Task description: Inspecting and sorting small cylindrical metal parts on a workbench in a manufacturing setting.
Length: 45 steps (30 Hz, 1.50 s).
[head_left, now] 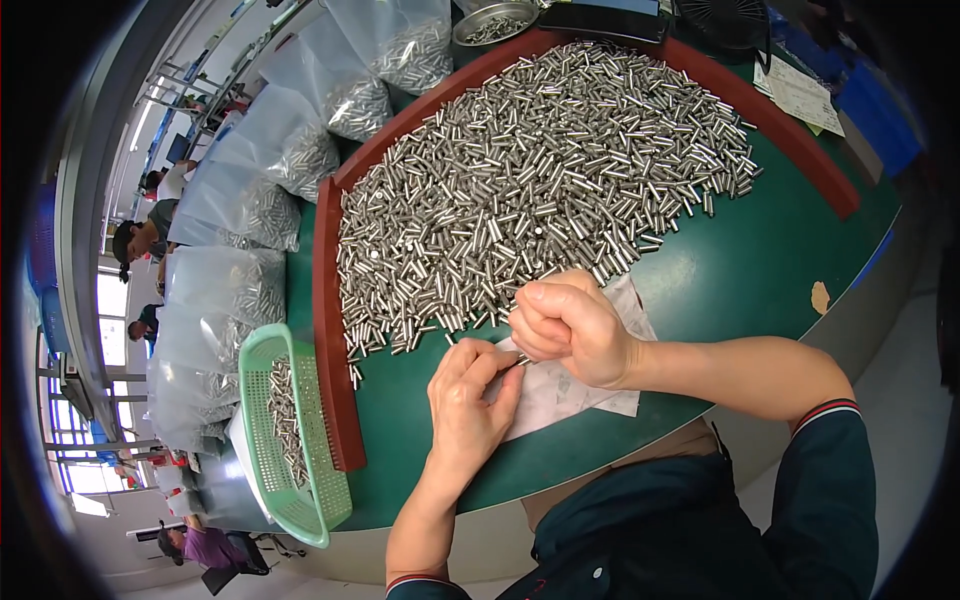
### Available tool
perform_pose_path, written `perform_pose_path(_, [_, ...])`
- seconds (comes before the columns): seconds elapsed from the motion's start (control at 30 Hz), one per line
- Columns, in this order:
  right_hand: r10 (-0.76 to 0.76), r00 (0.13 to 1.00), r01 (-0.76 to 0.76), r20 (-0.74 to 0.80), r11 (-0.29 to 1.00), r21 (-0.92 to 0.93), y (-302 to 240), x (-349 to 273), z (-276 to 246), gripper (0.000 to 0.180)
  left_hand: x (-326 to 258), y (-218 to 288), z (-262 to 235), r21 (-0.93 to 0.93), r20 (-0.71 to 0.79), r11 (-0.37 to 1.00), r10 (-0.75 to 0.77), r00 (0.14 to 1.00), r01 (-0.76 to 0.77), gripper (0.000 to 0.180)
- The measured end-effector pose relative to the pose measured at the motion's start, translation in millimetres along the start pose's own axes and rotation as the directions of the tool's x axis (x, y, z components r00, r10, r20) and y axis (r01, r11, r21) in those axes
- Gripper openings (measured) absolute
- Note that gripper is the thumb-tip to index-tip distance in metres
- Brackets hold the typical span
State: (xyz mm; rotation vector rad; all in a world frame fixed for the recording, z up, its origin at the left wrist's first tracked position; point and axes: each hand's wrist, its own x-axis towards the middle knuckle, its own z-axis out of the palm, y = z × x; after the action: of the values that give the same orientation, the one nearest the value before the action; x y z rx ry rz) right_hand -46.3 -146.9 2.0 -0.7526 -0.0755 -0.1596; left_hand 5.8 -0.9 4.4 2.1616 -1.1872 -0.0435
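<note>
My left hand (462, 400) is closed in a pinch at the near side of a big heap of small metal pins (540, 160). Between its thumb and index finger shows the dark end of one metal pin (521, 362). Just to the right, and almost touching it, my right hand (575, 330) is curled into a fist, and what it may hold is hidden. Beneath both hands a crumpled white cloth (620, 400) lies on the green tabletop (720, 290).
Dark red wooden rails (342, 400) border the heap. At left stands a light green plastic basket (335, 500) holding more pins. Clear bags of pins (270, 215) line the far left. A metal bowl (462, 30), a black fan (725, 20) and papers (800, 95) sit behind. Other people work farther left.
</note>
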Motion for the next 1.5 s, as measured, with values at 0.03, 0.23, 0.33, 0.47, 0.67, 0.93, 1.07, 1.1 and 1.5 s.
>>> perform_pose_path(0.03, [0.003, 1.0, -0.003, 0.001, 1.0, -0.003, 0.2, -0.2, 0.7, 0.04, -0.3, -0.5, 0.2, -0.001, 0.0, 1.0, -0.002, 1.0, 0.002, 0.011])
perform_pose_path(0.23, [-0.056, 0.998, 0.058, 0.012, 0.985, -0.163, 3.7, -3.2, 6.2, 0.039, 0.2, -1.3, -0.4, -0.04, -0.023, 0.999, -0.022, 1.0, 0.021, 0.01])
perform_pose_path(0.33, [-0.094, 0.995, 0.102, 0.045, 0.968, -0.228, 4.7, -7.1, 13.7, 0.038, 1.0, -1.8, -1.3, -0.027, -0.002, 1.0, -0.008, 1.0, 0.008, 0.01])
perform_pose_path(0.47, [-0.083, 0.996, 0.088, 0.035, 0.968, -0.237, 6.0, -4.8, 11.3, 0.037, 1.7, -1.6, 0.3, -0.031, -0.019, 0.999, 0.026, 0.999, -0.026, 0.01])
perform_pose_path(0.67, [-0.102, 0.995, 0.103, 0.009, 0.986, -0.128, -2.7, -2.5, 5.1, 0.037, -2.6, 0.6, 4.9, -0.046, -0.057, 0.999, 0.0, 0.998, -0.003, 0.011])
perform_pose_path(0.93, [-0.07, 0.997, 0.067, -0.026, 0.993, -0.102, 2.4, 3.6, 0.0, 0.039, -3.1, 2.8, 2.5, 0.05, -0.037, 0.997, 0.055, 0.998, -0.053, 0.013])
perform_pose_path(1.07, [-0.063, 0.998, 0.06, -0.024, 0.993, -0.103, 1.1, 2.8, -0.8, 0.04, -1.9, 5.1, 1.1, 0.114, -0.022, 0.988, 0.111, 0.994, -0.108, 0.012])
perform_pose_path(1.1, [-0.057, 0.998, 0.055, -0.022, 0.994, -0.094, 1.1, 2.8, -1.1, 0.04, -2.1, 4.8, 1.6, 0.113, -0.021, 0.988, 0.111, 0.994, -0.108, 0.012])
perform_pose_path(1.5, [-0.034, 0.999, 0.033, -0.019, 0.998, -0.062, -0.7, 2.9, -0.4, 0.04, 1.0, 1.4, 4.1, 0.041, -0.023, 0.996, 0.082, 0.996, -0.081, 0.013])
